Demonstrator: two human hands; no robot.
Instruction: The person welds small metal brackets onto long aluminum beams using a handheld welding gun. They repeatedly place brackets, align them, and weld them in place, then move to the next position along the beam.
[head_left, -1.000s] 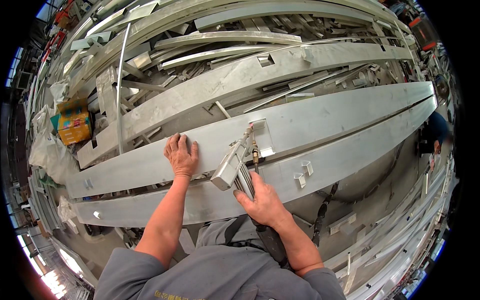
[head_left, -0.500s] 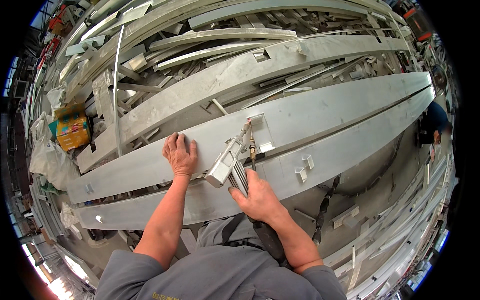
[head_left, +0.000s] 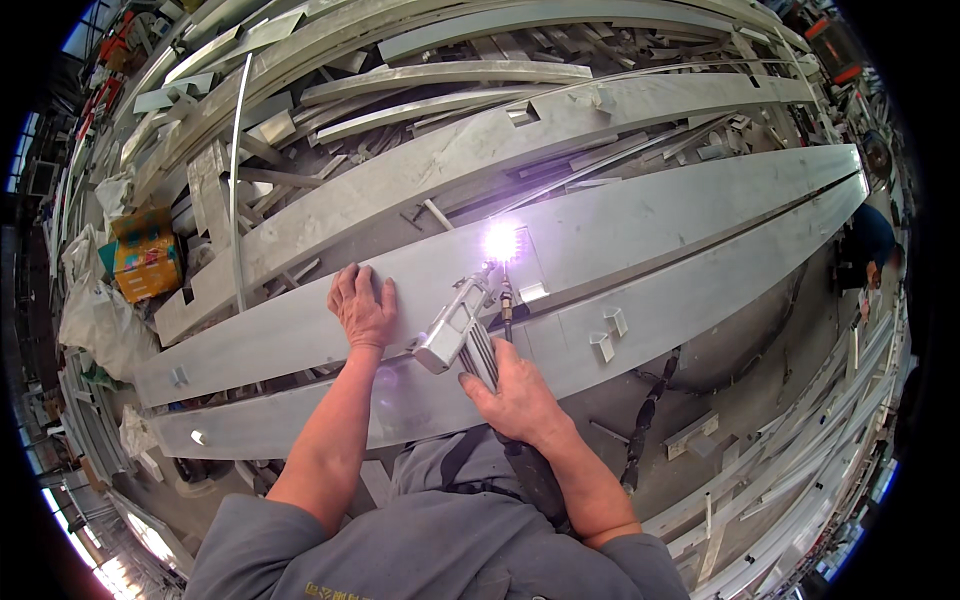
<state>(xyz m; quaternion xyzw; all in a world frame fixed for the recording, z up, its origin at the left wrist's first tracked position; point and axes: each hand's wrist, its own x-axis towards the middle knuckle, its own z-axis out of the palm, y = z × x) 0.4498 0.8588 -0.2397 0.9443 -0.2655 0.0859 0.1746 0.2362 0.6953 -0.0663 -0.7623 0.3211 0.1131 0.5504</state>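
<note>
My right hand (head_left: 517, 399) grips a silver welding gun (head_left: 462, 325) whose tip points up at a long grey metal beam (head_left: 660, 225). A bright violet-white arc (head_left: 500, 241) glows at the tip, beside a small metal bracket (head_left: 531, 292) on the beam's near edge. My left hand (head_left: 362, 304) lies flat, palm down, on the same beam just left of the gun. A thin rod (head_left: 506, 299) runs alongside the gun toward the glow. A black hose (head_left: 535, 480) leads back from the gun toward my body.
A second long beam (head_left: 700, 300) lies closer to me, carrying two small clips (head_left: 608, 335). Stacked metal profiles (head_left: 440, 90) fill the far side. A yellow box (head_left: 145, 255) and white bags (head_left: 95, 315) sit at left. Another person (head_left: 872, 245) is at the right edge.
A bright arc has lit at the gun's tip; earlier there was none. Both hands stay in nearly the same place.
</note>
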